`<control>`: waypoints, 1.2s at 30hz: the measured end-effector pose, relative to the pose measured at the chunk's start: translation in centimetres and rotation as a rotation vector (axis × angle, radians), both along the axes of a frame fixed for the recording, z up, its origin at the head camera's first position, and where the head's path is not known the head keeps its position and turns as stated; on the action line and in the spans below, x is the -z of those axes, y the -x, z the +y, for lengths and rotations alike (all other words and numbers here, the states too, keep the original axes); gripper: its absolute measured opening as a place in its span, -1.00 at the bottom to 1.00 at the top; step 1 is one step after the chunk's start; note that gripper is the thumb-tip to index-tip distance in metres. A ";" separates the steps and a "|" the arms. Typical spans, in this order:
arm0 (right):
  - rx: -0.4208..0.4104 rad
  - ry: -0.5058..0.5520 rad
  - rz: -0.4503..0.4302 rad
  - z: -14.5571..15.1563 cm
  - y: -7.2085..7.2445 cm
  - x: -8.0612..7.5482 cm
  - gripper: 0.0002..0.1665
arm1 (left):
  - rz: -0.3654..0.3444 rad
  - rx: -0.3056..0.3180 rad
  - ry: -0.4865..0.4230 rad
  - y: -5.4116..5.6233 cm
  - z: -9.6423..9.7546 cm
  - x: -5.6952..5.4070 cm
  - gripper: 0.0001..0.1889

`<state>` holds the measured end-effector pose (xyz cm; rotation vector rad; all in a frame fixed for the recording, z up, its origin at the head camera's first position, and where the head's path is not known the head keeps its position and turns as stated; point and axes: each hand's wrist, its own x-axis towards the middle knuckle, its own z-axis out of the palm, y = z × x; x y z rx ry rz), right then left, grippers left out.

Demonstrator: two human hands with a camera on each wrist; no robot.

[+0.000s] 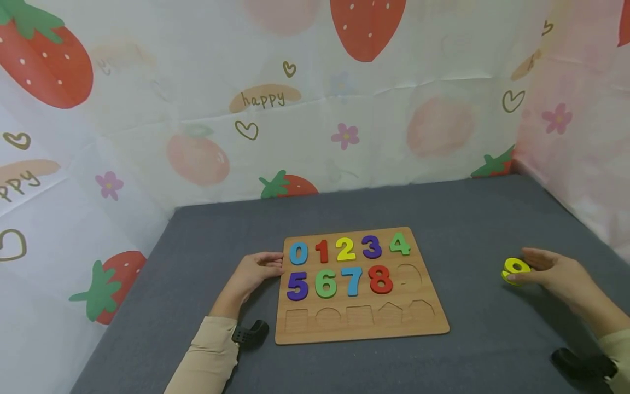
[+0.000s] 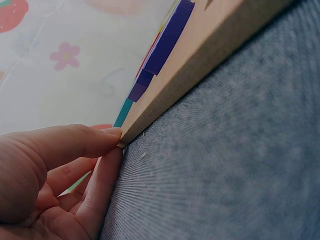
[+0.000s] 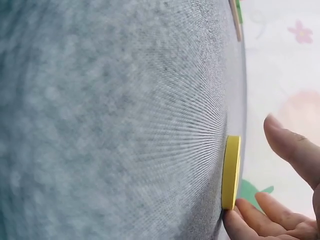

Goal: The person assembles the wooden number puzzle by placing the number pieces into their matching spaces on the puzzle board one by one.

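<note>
The wooden number puzzle board (image 1: 364, 324) lies flat on the cloth, with coloured numerals 0 to 8 in its upper two rows. At its left edge, my left hand (image 1: 252, 274) pinches the wood between thumb and fingertips; the left wrist view shows thumb (image 2: 80, 145) and finger meeting at the edge. Far to the right lies a yellow numeral (image 1: 515, 267), a 9 by its look. My right hand (image 1: 556, 273) is around it. In the right wrist view, fingertips touch the yellow numeral's (image 3: 230, 172) lower end while the thumb (image 3: 292, 150) stands apart from it.
A dark grey cloth (image 1: 344, 366) covers the table. Printed fabric walls (image 1: 305, 148) rise behind and at both sides. The board's second row has a recess (image 1: 409, 278) at the right end, and shape outlines (image 1: 359, 315) run along its bottom row.
</note>
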<state>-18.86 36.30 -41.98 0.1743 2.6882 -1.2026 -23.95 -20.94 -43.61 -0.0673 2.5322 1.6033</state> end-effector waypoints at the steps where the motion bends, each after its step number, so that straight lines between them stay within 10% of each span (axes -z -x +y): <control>1: -0.008 -0.004 -0.001 0.0 0.1 0.1 0.24 | 0.000 -0.001 -0.001 0.0 0.0 0.0 -0.55; 36: -0.088 -0.139 0.087 -1.1 0.1 -0.8 0.02 | -0.003 0.008 -0.006 -0.1 -0.1 0.1 -0.55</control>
